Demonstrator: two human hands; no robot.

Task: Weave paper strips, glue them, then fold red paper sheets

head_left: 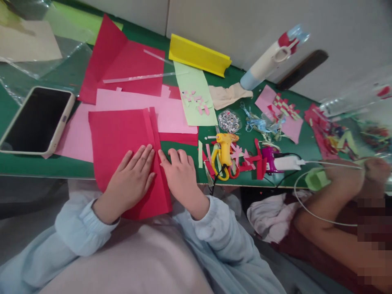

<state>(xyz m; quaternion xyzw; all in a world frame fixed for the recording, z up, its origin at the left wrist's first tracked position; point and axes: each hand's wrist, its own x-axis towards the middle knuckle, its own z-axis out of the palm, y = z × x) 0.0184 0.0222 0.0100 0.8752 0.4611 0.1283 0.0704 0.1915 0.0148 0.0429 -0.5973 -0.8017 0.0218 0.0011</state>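
A red sheet of paper (119, 134) lies in front of me, overhanging the table's front edge. A narrow folded strip (151, 126) runs down its right side. My left hand (130, 175) rests flat on the sheet, fingers stretched out toward the strip. At the sheet's right edge is my right hand (180, 175), its index finger touching the strip and the other fingers loosely bent. Its thumb is hidden. Under the red sheet, pink paper (128, 102) is spread out. A yellow glue gun (226, 147) and yellow-handled scissors (216, 163) lie right of my right hand.
A phone (36, 120) lies at left. Behind are folded red paper (134, 61), green paper (196, 110), a yellow folded strip (199, 55) and a white-blue bottle (263, 61). Googly eyes (229, 121) and paper scraps sit at right. Another person's arm (333, 192) is beside me.
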